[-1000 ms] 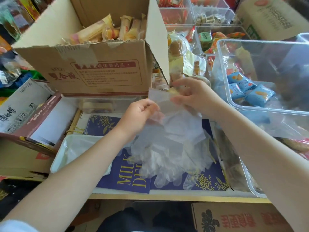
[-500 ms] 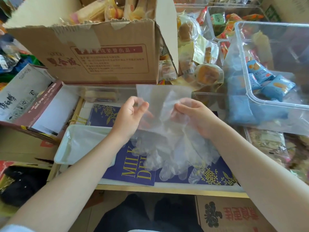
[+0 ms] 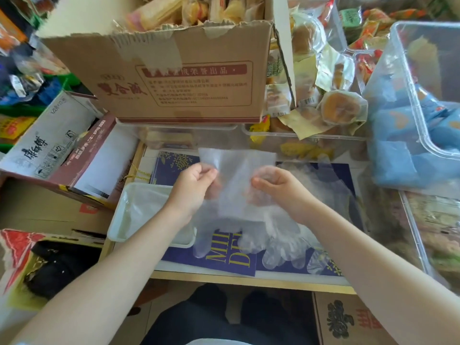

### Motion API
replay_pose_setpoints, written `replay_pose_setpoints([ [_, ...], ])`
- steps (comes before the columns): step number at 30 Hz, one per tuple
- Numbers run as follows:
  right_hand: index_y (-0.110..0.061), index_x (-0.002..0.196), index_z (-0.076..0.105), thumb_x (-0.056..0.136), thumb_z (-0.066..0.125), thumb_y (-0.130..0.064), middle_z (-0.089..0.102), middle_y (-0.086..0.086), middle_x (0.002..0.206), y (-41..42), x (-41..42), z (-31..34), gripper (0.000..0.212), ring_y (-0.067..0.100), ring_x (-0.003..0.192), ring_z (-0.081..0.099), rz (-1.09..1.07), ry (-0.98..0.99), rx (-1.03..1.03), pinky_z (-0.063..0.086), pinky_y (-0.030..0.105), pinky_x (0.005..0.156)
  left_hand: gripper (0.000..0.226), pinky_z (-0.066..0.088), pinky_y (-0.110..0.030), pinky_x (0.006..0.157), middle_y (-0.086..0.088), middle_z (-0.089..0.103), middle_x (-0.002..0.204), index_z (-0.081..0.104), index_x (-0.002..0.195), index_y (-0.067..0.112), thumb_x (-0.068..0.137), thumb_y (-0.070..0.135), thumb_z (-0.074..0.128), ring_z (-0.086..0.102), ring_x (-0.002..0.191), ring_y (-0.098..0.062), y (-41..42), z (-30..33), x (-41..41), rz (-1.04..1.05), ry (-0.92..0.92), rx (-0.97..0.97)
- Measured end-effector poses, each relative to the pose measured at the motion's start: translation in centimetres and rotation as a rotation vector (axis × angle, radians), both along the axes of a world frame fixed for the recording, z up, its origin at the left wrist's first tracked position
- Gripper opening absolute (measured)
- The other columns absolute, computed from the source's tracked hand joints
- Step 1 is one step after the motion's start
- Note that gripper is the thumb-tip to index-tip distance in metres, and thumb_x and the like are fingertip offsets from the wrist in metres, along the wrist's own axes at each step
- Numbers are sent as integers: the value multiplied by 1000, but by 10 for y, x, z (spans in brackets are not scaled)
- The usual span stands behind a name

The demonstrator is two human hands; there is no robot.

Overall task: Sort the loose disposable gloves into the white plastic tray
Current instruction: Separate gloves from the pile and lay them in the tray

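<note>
clear disposable glove (image 3: 236, 175) pinched by left hand (image 3: 193, 185) and right hand (image 3: 276, 188) | held above glove pile (image 3: 271, 235) | white plastic tray (image 3: 139, 210) just left

Left arm: bare forearm reaching in from the lower left, rising toward the centre.
Left hand (image 3: 193, 186): fingers curled, thumb and fingertips pinching the thin, clear plastic disposable glove (image 3: 237, 180) at its left edge.
Right arm: bare forearm coming in from the lower right.
Right hand (image 3: 276, 189): fingers curled, gripping the same glove's right side, level with the left.
</note>
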State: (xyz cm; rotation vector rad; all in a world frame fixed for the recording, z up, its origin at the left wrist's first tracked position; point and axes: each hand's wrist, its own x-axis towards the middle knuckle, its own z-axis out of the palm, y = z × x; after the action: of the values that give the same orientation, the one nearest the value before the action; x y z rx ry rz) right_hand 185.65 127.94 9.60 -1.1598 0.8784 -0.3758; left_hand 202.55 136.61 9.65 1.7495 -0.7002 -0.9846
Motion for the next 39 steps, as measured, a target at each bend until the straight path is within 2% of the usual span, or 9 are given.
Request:
replay_pose_setpoints([
  [8,-5,86,61,88,62,-10,61,14,73,29,-8,-57,6,10,46,46,519,438,-95,39,19,45,24,32,-27,52,5,47,60,52,75,17,97,24,44,40,54,-11,17,-14,54,40,-435,140],
  [12,-7,109,62,88,61,-20,63,11,111,16,2,-90,25,25,95,60,257,770,-525,44,30,79,20,33,-25,52,7,51,66,54,82,15,97,25,45,45,61,-8,18,-22,72,-27,-516,191],
  [15,-7,138,36,91,55,-32,32,16,147,0,7,-106,58,34,131,34,211,1044,-727,33,38,101,16,36,-20,56,7,55,75,56,90,15,97,25,45,49,69,-9,17,-29,82,-85,-513,213],
  [18,-7,142,25,88,53,-43,19,14,153,-2,10,-119,71,31,138,22,218,1183,-679,27,41,106,15,38,-17,59,9,56,77,56,92,17,97,25,44,50,71,-2,17,-34,86,-180,-516,203],
  [25,-6,104,63,95,43,-21,56,10,114,12,6,-129,26,32,99,50,77,1129,-841,37,35,71,14,36,-16,56,15,50,59,58,86,20,95,23,49,47,56,-1,16,-41,87,-359,-425,145],
  [29,-5,80,63,95,46,-17,58,7,82,5,4,-115,25,22,77,53,-333,771,-446,36,31,63,14,32,-10,51,15,47,50,62,81,18,93,20,54,40,50,-1,9,-36,77,-482,-350,86],
  [33,-9,85,66,96,46,-9,62,-1,73,4,-1,-75,23,-4,54,54,-513,425,-289,41,14,58,14,34,-5,64,16,58,75,64,79,25,91,20,59,51,66,11,-6,-31,59,-603,-254,9],
  [36,-11,76,60,98,42,-8,58,0,61,9,0,-45,29,4,53,55,-554,253,-259,44,14,58,12,40,-9,82,19,64,98,65,73,35,85,33,63,57,90,9,-15,-33,42,-680,-156,-55],
  [39,-13,74,52,100,37,-13,42,-3,51,9,-4,-15,30,12,49,44,-590,34,-69,48,27,65,19,42,-13,80,27,56,121,70,74,30,77,47,62,62,88,-9,-22,-28,24,-769,-83,-66],
])
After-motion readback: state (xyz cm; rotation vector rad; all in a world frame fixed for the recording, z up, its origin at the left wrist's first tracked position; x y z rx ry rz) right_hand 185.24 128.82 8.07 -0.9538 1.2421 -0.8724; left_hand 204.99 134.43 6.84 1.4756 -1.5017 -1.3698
